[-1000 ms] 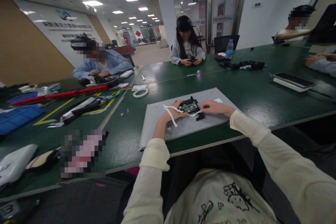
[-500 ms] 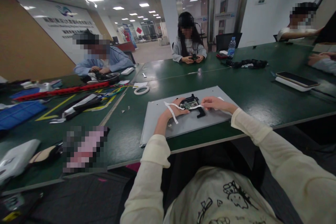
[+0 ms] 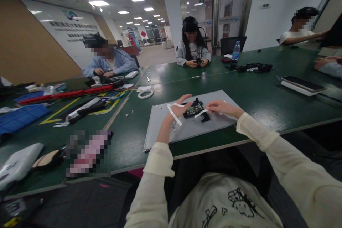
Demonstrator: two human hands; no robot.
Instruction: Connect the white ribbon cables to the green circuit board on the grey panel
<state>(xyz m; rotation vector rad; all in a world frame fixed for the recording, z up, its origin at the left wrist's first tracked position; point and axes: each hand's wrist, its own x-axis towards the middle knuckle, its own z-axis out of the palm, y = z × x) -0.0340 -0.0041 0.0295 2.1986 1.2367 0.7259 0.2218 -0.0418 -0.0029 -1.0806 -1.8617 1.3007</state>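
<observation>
On a grey board (image 3: 184, 133) lies a black device with a bare green circuit board (image 3: 192, 111) and a black bracket-like arm at its right. My left hand (image 3: 175, 112) is at the device's left edge, fingers stretched out and apart. A long strip of white tape (image 3: 175, 115) clings across the back of that hand, its end hanging loose. Just right of the circuit board, my right hand (image 3: 220, 108) pinches a short piece of white tape (image 3: 201, 113). This piece stretches left over the device's lower edge; whether it touches the device, I cannot tell.
A roll of white tape (image 3: 145, 93) lies beyond the board, near a small wrench (image 3: 148, 78). At right a phone (image 3: 304, 82) rests on a white box. A blue basket (image 3: 24, 117) and cables are at left. Other people sit around the green table (image 3: 171, 78).
My left hand has lifted off the device and opened its fingers. The short tape's left end has come away from my left hand; my right hand still pinches the other end.
</observation>
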